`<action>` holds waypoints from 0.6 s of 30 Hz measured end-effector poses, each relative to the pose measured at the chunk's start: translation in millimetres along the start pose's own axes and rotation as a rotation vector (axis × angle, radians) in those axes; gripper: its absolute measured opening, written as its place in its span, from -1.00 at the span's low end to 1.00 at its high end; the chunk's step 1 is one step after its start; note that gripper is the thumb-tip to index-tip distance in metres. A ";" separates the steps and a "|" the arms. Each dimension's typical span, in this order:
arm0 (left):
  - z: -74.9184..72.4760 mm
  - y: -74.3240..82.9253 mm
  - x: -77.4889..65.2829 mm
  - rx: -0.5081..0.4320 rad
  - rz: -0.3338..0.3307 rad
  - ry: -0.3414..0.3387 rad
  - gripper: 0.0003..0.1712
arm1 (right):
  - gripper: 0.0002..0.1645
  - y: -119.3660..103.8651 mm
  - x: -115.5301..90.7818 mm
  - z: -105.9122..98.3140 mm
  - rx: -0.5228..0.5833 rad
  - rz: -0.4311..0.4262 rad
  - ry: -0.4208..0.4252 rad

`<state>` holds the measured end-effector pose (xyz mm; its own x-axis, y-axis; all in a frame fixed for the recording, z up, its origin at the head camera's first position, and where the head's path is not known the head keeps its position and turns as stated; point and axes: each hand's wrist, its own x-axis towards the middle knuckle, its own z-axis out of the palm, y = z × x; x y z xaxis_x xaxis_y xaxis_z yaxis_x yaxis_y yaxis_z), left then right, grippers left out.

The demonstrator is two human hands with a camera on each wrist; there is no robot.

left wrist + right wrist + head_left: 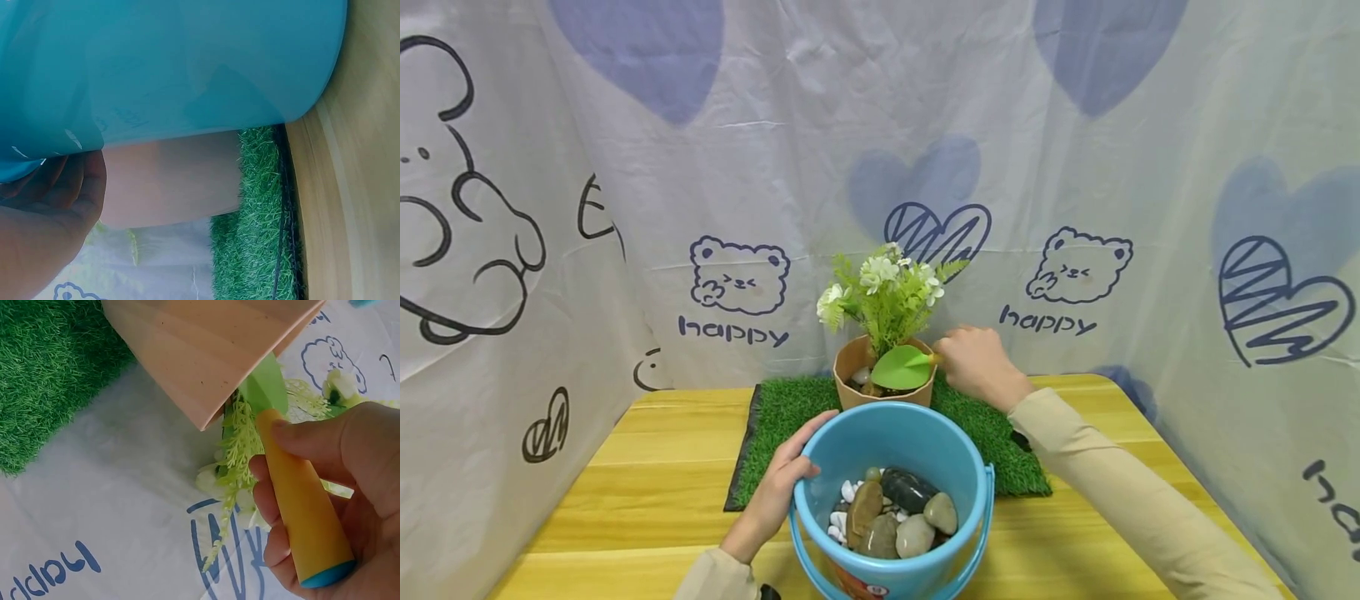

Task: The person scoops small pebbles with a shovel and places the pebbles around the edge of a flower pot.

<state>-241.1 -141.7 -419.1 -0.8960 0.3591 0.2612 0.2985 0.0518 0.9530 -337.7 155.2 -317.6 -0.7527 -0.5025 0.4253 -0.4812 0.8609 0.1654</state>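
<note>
In the head view, the left hand (778, 485) holds the rim of the blue bucket (886, 437), thumb over the edge, while the right hand (976, 360) is closed beside the brown pot (852, 398); the green blade of the shovel (901, 371) lies over the pot's mouth, in front of the white flowers (880, 275). Stones (916, 534) lie in the bucket, just in front of the pot. Keeping the blade low and clear of the stems seems wise; whether it touches the pot's contents, I cannot tell. In the left wrist view, the fingers bend against the bucket just under the rim, a grip that should steady it. In the right wrist view, thumb and fingers wrap the yellow handle (306, 500); small, slow wrist turns would likely give best control.
</note>
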 end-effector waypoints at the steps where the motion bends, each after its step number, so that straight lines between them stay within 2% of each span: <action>1: 0.0 -0.2 -0.1 0.000 0.002 0.000 -0.17 | -0.89 0.7 -1.3 -1.2 0.011 0.000 -0.014; 12: 0.6 -0.8 0.3 0.007 0.012 0.006 -0.16 | -0.73 5.1 -23.5 -9.1 0.132 -0.006 -0.136; 18: 0.2 -0.8 -0.1 0.011 0.011 0.002 -0.16 | -0.70 7.5 -35.7 -9.3 0.177 -0.030 -0.122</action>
<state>-241.2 -141.6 -420.0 -0.8935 0.3577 0.2716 0.3115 0.0579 0.9485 -310.3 180.3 -323.2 -0.7806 -0.5428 0.3100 -0.5673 0.8234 0.0131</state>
